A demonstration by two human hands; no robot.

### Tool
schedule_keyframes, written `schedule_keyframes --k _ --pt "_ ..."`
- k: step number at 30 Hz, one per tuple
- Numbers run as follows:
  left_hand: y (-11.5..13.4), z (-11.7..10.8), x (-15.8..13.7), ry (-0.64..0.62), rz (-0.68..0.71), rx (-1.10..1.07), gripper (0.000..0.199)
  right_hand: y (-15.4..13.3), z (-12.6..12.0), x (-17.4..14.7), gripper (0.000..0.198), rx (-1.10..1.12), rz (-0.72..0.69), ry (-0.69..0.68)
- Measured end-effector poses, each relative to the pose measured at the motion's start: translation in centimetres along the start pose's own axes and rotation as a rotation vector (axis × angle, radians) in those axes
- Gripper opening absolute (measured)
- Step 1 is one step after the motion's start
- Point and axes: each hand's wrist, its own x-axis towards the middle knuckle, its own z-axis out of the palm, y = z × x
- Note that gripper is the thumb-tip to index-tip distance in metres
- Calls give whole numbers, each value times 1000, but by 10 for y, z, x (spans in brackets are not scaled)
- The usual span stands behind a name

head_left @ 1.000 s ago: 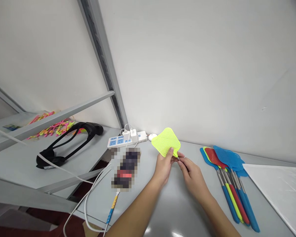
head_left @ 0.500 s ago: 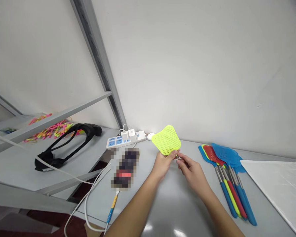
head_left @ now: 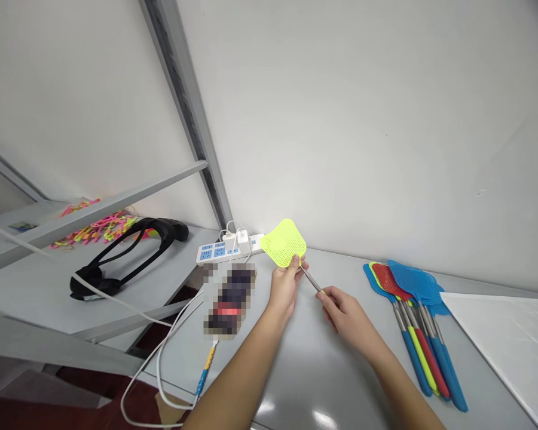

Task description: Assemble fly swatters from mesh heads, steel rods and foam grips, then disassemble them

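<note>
Swatter [head_left: 283,245], yellow-green with a square mesh head, is held in both hands above the grey table [head_left: 314,364], in front of the white wall [head_left: 363,119]. Its head points up and to the left, and its metal shaft [head_left: 311,279] slopes down to the right between the hands. The left hand [head_left: 284,288] is clamped on the neck, thumb on the near face at the base of the mesh, other fingers behind and partly hidden. The right hand [head_left: 344,312] is clamped on the lower end of the shaft, thumb and forefinger together around it; a sliver of yellow-green shows by the fingertips, and the hand hides what lies below.

Well to the right, a pile of swatters [head_left: 424,334] lies on the table, their overlapping blue, red and yellow-green heads toward the wall and their handles toward the person. A white sheet [head_left: 506,340] lies just beside the pile.

Left of the left hand lies a phone [head_left: 229,301], blurred out, with a white cable [head_left: 160,382] running from its near end through a yellow and blue sleeve [head_left: 205,369]. Behind the phone is a white power strip [head_left: 215,252] with plugs [head_left: 243,240] in it; the mesh head covers its right end from view. Farther left, a black headset [head_left: 164,233] rests on a grey shelf [head_left: 49,286], near pink and yellow pieces [head_left: 105,230] too small to make out
</note>
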Motion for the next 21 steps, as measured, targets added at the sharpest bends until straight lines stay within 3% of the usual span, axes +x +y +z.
schedule_keyframes --k 8,21 --pt "-7 9 -14 -4 -52 -43 31 -6 3 -2 38 -35 -8 38" --pt "-1 20 -27 -95 -63 31 35 -17 6 -5 42 303 163 -133"
